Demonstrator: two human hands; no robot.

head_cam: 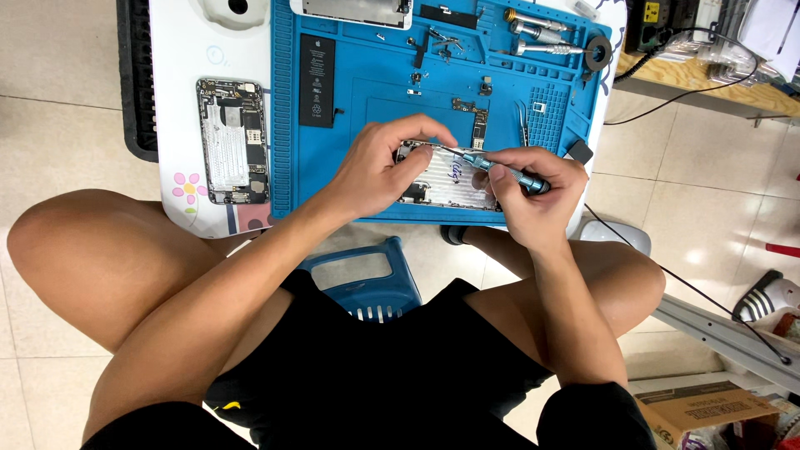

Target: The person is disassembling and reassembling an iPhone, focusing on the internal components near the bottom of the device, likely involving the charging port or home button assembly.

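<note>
Blue mat (350, 100) covered the small white table (179, 50), and on it lay an opened phone shell (446, 179), its bare metal plate showing. The left hand (379, 162) gripped the shell's left edge, fingers curled over its top. The right hand (529, 187) pinched a screwdriver (500, 169), tip angled down at the shell's upper edge, just under the left fingertips. By my judgement the strip-down was well along: a battery (317, 79), small boards and screws already lay loose on the mat, and a second stripped phone (233, 142) sat off to the left. Some parts seemingly remained inside the shell.
</note>
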